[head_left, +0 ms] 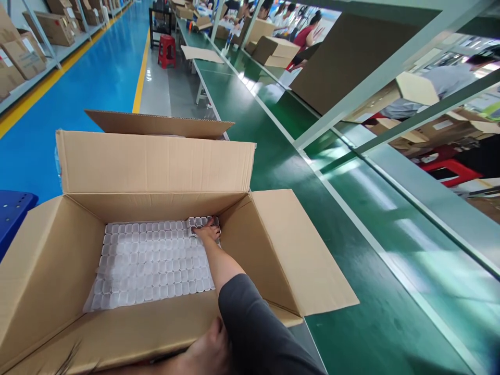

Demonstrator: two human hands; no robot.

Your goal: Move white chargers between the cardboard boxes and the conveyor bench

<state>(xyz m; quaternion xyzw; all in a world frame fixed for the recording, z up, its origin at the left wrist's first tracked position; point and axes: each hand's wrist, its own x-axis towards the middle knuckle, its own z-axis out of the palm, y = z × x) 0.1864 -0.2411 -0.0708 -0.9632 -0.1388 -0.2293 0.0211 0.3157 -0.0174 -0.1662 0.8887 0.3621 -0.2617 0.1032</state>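
Observation:
A large open cardboard box (156, 325) stands in front of me. Its bottom is covered with rows of small clear plastic containers (152, 260) packed side by side. Deep in the far right corner, my right hand (209, 230) grips a small block of the same clear containers (198, 222), thumb at its left side and fingers across it. This block sits higher than the rows around it. My left hand (211, 346) is closed at the near wall of the box, beside my dark right sleeve, which hides part of it.
A green work surface (332, 234) with metal frame posts runs along the right. Another cardboard flap (156, 124) rises behind the box. A blue plastic object (13, 219) is at the left. Beyond are a red stool (166, 51), shelved cartons (50, 28) and seated people.

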